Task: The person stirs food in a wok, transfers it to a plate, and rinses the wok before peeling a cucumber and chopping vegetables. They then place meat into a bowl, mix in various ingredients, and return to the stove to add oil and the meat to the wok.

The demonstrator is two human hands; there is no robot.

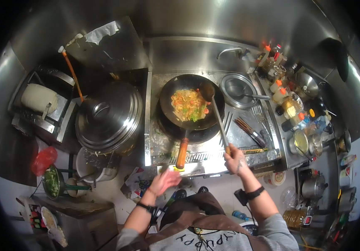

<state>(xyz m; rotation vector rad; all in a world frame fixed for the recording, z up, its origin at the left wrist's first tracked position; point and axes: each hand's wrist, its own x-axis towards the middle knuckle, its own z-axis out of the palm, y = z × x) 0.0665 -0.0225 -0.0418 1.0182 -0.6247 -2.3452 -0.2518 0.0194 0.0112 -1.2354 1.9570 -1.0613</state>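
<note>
A black wok with a wooden handle sits on the stove. Cooked food in it looks yellow and orange, with red bits and some green leaves. My right hand is closed around the end of a long-handled ladle, whose dark bowl rests at the wok's right rim. Just below the wooden handle, apart from it, my left hand is empty with its fingers stretched out, slightly blurred.
A large lidded steel pot stands left of the wok. To its right are a steel basin holding another ladle, and several knives or utensils. Bottles and seasoning containers crowd the right shelf. A green-filled strainer sits lower left.
</note>
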